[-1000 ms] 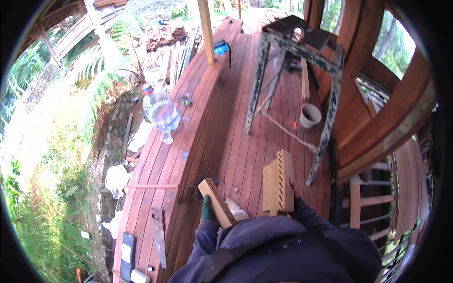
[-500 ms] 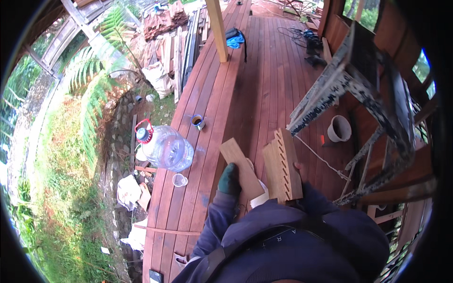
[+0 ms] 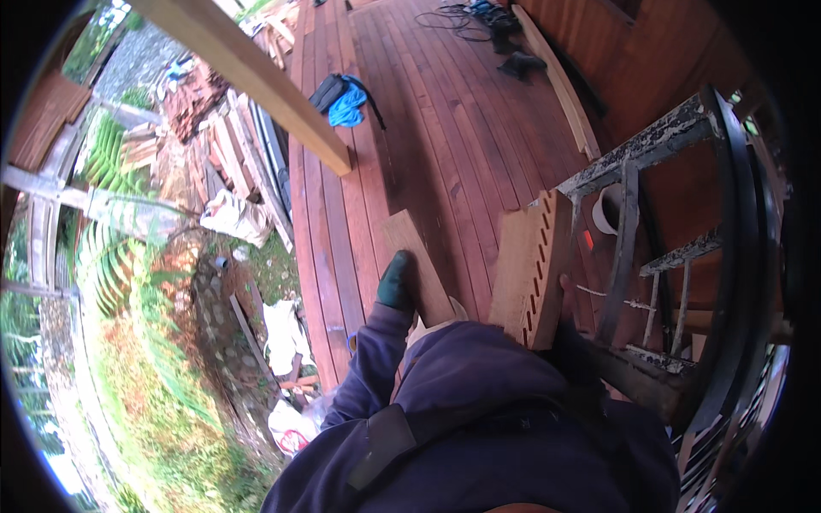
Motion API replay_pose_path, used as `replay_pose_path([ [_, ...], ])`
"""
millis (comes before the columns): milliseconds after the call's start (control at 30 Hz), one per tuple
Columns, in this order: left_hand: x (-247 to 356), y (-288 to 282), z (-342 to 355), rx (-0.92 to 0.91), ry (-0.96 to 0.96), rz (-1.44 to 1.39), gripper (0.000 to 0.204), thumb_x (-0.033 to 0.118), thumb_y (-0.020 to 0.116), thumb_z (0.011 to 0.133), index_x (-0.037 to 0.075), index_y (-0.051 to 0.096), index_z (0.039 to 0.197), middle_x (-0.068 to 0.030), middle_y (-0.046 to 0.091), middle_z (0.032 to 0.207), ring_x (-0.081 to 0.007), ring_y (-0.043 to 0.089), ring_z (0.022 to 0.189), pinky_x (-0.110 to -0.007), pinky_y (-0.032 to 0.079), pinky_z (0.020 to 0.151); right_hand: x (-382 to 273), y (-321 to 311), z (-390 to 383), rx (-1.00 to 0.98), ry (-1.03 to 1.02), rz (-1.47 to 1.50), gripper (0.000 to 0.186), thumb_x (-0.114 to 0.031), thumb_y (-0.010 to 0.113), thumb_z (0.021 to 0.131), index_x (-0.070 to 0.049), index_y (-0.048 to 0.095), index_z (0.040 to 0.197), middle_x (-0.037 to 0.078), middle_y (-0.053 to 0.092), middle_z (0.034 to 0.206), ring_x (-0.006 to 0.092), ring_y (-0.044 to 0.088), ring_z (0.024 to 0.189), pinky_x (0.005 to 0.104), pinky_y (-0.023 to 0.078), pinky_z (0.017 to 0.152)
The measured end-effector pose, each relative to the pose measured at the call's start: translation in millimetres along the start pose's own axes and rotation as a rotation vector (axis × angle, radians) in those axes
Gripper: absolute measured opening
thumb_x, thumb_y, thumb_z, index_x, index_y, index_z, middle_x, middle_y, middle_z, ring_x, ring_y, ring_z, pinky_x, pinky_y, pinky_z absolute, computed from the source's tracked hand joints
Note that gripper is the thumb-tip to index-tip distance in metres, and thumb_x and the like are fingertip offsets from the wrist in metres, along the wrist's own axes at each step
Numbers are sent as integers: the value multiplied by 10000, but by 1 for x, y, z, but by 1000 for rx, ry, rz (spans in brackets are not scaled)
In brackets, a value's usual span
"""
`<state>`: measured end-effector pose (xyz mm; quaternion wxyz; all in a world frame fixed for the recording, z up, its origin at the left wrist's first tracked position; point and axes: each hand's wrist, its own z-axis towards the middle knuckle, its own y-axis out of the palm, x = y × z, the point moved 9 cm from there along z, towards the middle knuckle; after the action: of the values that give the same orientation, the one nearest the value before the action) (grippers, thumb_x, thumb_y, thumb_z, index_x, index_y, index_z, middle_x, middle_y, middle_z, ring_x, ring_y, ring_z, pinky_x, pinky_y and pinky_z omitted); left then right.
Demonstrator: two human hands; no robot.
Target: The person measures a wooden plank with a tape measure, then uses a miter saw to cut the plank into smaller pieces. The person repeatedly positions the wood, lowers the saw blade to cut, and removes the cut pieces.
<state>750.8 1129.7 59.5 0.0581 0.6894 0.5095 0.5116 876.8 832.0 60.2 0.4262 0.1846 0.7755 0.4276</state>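
Observation:
My left hand (image 3: pixel 395 282), in a green glove, is closed round a plain-faced light wooden board (image 3: pixel 422 261), which points forward over the reddish plank deck (image 3: pixel 462 128). Further right, my right hand (image 3: pixel 564 291) grips a thicker wooden block (image 3: pixel 522 274) from its outer side, with only fingertips showing. A row of dark slanted slots runs along that block's face. A paint-spattered metal stand (image 3: pixel 633 154) stands close on the right, partly behind the block, with a white bucket (image 3: pixel 605 208) beyond it. My dark sweatshirt fills the bottom of the view.
A wooden post (image 3: pixel 325 141) rises from the deck beside a bag with blue cloth (image 3: pixel 346 107). Cables (image 3: pixel 457 26) and dark objects lie ahead near a long board (image 3: pixel 560 90) along the wall. Off the left edge are a timber pile (image 3: pixel 231 145), white sacks and planting.
My view has moved forward along the deck, bringing the stand close on my right and the post nearer. The left board has turned from its slotted face to a plain one.

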Motion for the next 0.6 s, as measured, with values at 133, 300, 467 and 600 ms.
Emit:
replay_pose_path([
  [133,53,36,101,-168,-86,4,569,539,586,977,94,600,1332,-99,694,1203,-277,659,1087,-439,519,992,-24,-2,81,183,-184,-6,710,-476,546,918,4,465,1435,193,599,1348,331,646,1111,454,525,976],
  [300,126,79,238,-217,-164,12,632,565,608,954,99,560,1377,-120,686,1187,-301,663,1075,-455,539,966,-20,54,256,183,-194,-72,709,-489,546,919,-3,474,1430,189,608,1334,324,649,1102,453,530,966],
  [467,204,126,380,-242,-207,137,613,523,643,948,83,567,1368,-110,698,1155,-294,677,1040,-451,542,970,-34,107,412,166,-189,-99,707,-501,545,920,-9,483,1424,185,617,1320,318,652,1093,452,535,955],
  [600,235,174,514,-228,-221,67,568,456,696,919,83,587,1334,-101,705,1153,-297,685,1035,-468,551,954,-46,122,537,170,-141,-106,707,-511,545,920,-14,491,1420,182,624,1308,313,654,1086,452,539,947],
])
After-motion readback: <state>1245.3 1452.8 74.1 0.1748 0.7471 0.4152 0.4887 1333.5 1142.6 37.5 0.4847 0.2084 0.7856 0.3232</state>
